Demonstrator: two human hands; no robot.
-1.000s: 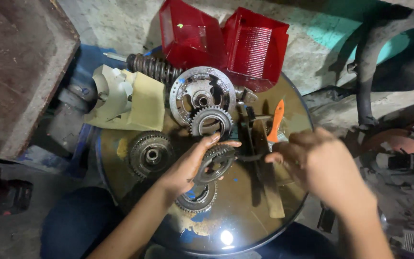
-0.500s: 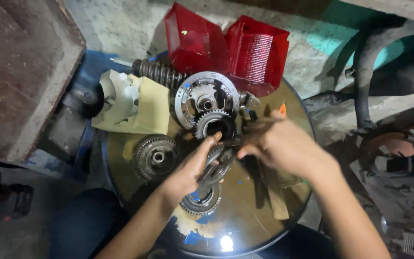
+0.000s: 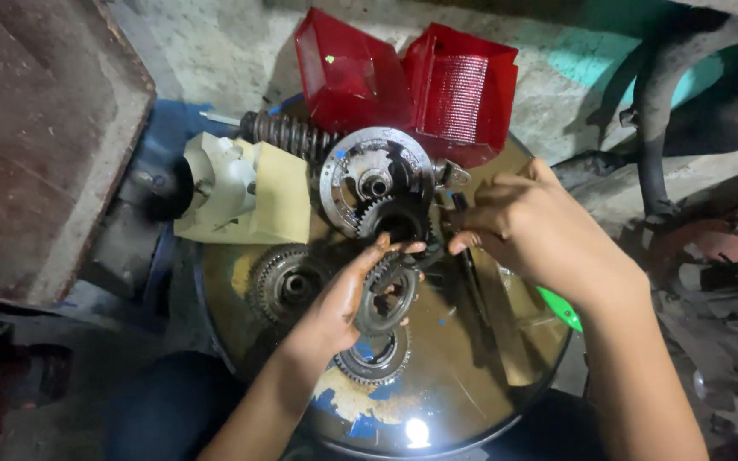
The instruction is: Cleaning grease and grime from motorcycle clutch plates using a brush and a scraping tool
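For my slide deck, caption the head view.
Left hand holds a gear ring over a round metal tray; right hand reaches beside it.

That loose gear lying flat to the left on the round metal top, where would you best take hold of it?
Grip the loose gear by its toothed outer rim, coming straight down from above. It lies flat on the round metal top with open space around it, and the teeth probably give fingertips purchase. The left hand, already holding another gear ring, is nearest.

I see dark grey gear [image 3: 383,294], greasy. Two red ribbed lenses [image 3: 463,90] far. Cream housing [image 3: 245,192] left. Silvery toothed plate [image 3: 369,175]. Drum top [image 3: 437,393] brownish, blue and white paint patches. Green bit [image 3: 561,307] right.
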